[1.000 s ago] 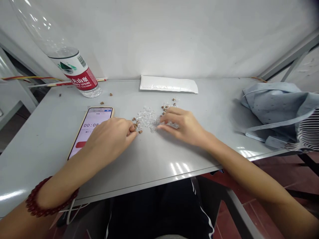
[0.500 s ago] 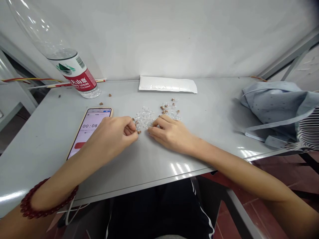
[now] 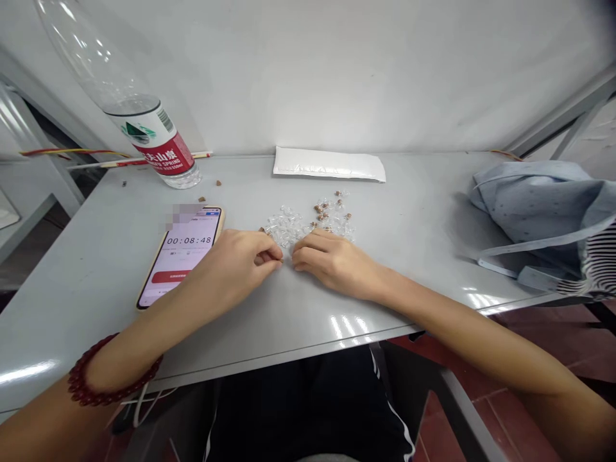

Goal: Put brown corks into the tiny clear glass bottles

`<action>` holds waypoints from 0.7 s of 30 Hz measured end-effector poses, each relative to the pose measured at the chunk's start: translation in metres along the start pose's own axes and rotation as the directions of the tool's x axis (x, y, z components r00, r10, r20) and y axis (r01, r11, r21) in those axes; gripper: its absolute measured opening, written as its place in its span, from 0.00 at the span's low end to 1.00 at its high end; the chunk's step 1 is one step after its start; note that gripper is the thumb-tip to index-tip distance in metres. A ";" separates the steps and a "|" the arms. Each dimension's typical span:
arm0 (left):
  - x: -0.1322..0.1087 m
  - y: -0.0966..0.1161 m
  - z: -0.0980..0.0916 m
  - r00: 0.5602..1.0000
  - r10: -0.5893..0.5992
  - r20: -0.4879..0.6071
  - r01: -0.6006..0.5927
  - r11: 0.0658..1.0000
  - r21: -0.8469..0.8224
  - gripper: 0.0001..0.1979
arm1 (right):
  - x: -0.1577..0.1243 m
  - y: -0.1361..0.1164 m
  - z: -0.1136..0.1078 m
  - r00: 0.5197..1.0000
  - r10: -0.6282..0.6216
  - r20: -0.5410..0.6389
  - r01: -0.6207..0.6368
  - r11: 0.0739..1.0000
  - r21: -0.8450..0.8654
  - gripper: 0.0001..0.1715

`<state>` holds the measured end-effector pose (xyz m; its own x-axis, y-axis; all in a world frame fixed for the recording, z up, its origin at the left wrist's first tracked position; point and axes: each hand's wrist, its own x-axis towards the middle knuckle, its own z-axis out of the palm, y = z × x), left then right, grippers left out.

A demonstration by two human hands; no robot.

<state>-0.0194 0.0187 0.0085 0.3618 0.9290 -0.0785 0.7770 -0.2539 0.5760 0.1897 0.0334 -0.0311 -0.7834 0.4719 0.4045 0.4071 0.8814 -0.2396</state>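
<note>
- From my remote seat I see the left hand [image 3: 240,256] at centre, fingertips pinched together; a brown speck [image 3: 282,259] shows there, too small to tell if gripped.
- Just beside it, the right hand [image 3: 335,260] has curled fingers, tips hidden; I cannot tell whether it holds anything.
- Clear pieces [image 3: 286,224] lie heaped just above the hands, at frame centre; brown bits [image 3: 318,209] mix with more to their right.
- Left of centre, a phone [image 3: 180,260] reads 00:08:48.
- Upper left, a bottle [image 3: 163,151]; upper centre, a white packet [image 3: 330,163].
- Right edge, blue cloth [image 3: 539,205].
</note>
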 end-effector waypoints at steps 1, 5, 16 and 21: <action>0.000 0.001 0.001 1.000 0.013 0.004 -0.013 1.000 0.010 0.07 | 0.000 0.000 0.000 1.000 0.011 0.008 -0.011 1.000 0.020 0.14; 0.000 0.002 0.005 0.999 0.030 0.023 -0.030 0.999 -0.015 0.07 | 0.000 -0.002 0.000 0.996 0.082 0.048 -0.085 0.994 0.072 0.13; -0.003 0.005 0.002 0.999 -0.047 0.001 0.047 0.985 -0.165 0.06 | -0.001 -0.001 -0.001 0.986 0.164 0.031 -0.167 0.967 0.193 0.11; -0.003 0.007 0.002 0.996 -0.081 -0.045 0.066 0.962 -0.265 0.05 | -0.002 -0.002 -0.008 0.980 0.201 0.010 -0.195 0.937 0.289 0.09</action>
<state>-0.0141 0.0132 0.0113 0.2742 0.9576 -0.0880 0.6346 -0.1115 0.7648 0.1937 0.0306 -0.0244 -0.6905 0.6390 0.3390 0.3987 0.7272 -0.5587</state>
